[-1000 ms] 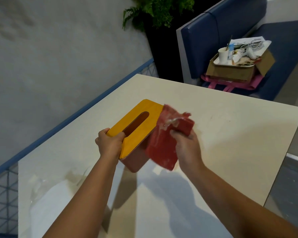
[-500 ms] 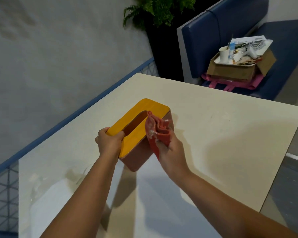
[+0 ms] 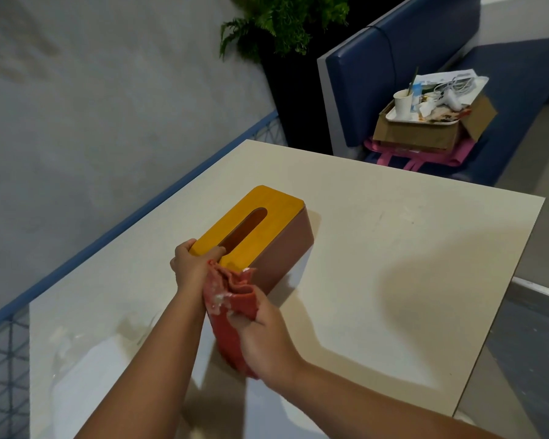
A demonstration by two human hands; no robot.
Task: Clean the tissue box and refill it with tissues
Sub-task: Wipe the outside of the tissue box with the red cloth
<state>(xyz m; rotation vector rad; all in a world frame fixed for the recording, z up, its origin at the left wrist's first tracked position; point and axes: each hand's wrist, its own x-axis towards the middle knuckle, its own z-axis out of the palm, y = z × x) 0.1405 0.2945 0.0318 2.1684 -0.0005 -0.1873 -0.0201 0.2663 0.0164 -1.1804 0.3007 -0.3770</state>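
Observation:
A tissue box point(image 3: 286, 248) with a yellow lid, a long slot and brown sides lies on the cream table point(image 3: 409, 264). My left hand point(image 3: 192, 264) grips the box's near end, thumb on the lid by the slot. My right hand point(image 3: 263, 334) holds a bunched red cloth point(image 3: 232, 299) against the box's near corner and side. The cloth hides the near end of the box. I cannot see inside the slot.
Beyond the table's far edge stands a blue bench point(image 3: 393, 68) carrying a cardboard box point(image 3: 425, 128) with a tray, a paper cup and cables on a pink bag. A potted fern point(image 3: 282, 23) stands by the grey wall. Glare patches lie on the near tabletop.
My right hand has drawn the red cloth from the box's far side down along it to the near corner. The box now lies flatter. My left hand keeps its grip.

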